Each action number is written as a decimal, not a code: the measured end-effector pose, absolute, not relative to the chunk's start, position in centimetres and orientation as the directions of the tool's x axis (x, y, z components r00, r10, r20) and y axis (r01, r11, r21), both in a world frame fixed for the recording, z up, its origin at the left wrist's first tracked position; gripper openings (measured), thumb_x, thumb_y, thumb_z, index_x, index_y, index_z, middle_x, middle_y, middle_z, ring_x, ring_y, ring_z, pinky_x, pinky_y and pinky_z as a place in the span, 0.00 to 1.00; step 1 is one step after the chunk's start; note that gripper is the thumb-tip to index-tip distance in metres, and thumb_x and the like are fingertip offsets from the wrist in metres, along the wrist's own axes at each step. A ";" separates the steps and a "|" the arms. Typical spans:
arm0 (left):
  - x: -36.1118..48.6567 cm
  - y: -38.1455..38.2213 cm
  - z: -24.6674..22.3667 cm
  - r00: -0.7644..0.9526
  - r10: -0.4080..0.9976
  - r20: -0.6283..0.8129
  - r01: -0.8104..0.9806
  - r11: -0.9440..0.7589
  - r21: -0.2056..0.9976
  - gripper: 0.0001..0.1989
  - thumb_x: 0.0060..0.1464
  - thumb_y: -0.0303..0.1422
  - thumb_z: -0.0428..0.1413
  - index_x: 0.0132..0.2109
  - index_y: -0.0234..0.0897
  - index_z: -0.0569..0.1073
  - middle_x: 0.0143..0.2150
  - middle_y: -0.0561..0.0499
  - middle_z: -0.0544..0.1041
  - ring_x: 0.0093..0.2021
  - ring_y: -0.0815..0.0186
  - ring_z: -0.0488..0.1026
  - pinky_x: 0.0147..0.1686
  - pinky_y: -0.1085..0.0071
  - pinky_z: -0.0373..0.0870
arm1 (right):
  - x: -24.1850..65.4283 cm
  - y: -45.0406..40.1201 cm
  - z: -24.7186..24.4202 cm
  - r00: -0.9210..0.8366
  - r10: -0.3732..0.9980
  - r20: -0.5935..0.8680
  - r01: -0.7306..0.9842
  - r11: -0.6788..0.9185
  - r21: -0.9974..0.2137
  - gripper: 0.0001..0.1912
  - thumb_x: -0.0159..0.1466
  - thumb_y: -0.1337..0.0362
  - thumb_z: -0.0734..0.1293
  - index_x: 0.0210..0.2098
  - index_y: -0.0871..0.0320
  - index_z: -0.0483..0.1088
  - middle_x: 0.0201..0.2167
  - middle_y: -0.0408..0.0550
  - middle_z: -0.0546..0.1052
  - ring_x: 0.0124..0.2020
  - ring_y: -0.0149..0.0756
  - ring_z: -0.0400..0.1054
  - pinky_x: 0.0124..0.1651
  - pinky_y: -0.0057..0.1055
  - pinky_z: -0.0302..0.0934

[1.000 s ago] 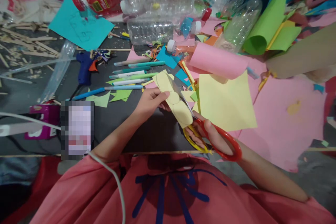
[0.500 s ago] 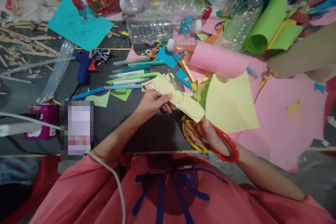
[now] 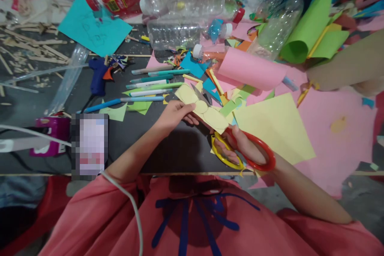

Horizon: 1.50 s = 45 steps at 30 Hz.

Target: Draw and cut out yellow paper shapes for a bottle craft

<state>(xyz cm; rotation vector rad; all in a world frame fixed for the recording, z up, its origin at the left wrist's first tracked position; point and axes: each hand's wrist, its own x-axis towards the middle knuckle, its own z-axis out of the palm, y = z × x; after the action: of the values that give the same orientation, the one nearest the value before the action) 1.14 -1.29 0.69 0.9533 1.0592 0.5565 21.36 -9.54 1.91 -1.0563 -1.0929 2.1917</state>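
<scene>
My left hand (image 3: 180, 114) pinches a pale yellow paper cutout (image 3: 200, 107), thumb on top and fingers underneath. Rounded outlines are drawn on the paper. My right hand (image 3: 244, 144) is closed around a pair of scissors (image 3: 264, 150) with one red and one yellow handle loop. The blades pass under the cutout, and part of a blade shows beyond its upper edge. Right of the hands, a pale yellow sheet (image 3: 276, 128) lies on a large pink sheet (image 3: 336, 136). A green paper scrap (image 3: 232, 105) lies just beyond the cutout.
Several markers (image 3: 150, 93) lie beyond my left hand. A blue glue gun (image 3: 97, 76) is farther left, near a pixelated phone (image 3: 91, 144) with a white cable. Clear plastic bottles (image 3: 175, 34), a rolled pink sheet (image 3: 252, 68) and wood sticks (image 3: 24, 46) crowd the back.
The scissors have moved slightly forward, and more blade shows past the cutout's upper edge. The pale yellow sheet at the right has shifted rightward and turned. The cutout is tilted a little differently.
</scene>
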 end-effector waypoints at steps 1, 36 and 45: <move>1.1 -1.3 0.6 0.404 0.781 -0.476 0.040 0.505 0.862 0.19 0.42 0.46 0.62 0.24 0.32 0.73 0.21 0.46 0.78 0.23 0.67 0.76 0.27 0.74 0.72 | 21.3 -9.3 2.0 -0.592 0.681 -0.431 -0.075 -0.579 -0.812 0.32 0.61 0.29 0.52 0.29 0.54 0.58 0.15 0.33 0.57 0.12 0.23 0.46 0.14 0.25 0.46; 1.1 -1.6 0.4 0.266 0.866 -0.422 -0.018 0.443 0.897 0.13 0.44 0.42 0.59 0.27 0.35 0.73 0.24 0.50 0.78 0.33 0.60 0.80 0.34 0.69 0.77 | 21.0 -9.2 2.9 -0.609 0.742 -0.281 -0.062 -0.397 -0.916 0.29 0.67 0.34 0.48 0.38 0.53 0.58 0.17 0.33 0.58 0.16 0.28 0.48 0.25 0.31 0.53; 0.9 -1.3 0.7 0.353 0.834 -0.423 -0.024 0.460 0.888 0.19 0.42 0.48 0.60 0.23 0.34 0.72 0.20 0.48 0.76 0.21 0.67 0.73 0.26 0.71 0.72 | 20.9 -9.9 2.8 -0.566 0.759 -0.321 -0.067 -0.430 -0.900 0.26 0.68 0.37 0.50 0.36 0.53 0.58 0.21 0.36 0.60 0.17 0.26 0.48 0.20 0.28 0.49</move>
<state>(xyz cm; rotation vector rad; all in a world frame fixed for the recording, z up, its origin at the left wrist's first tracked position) 0.93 -1.32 0.66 0.9369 1.0682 0.6747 20.94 -9.93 2.78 -1.0154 -1.2340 2.0362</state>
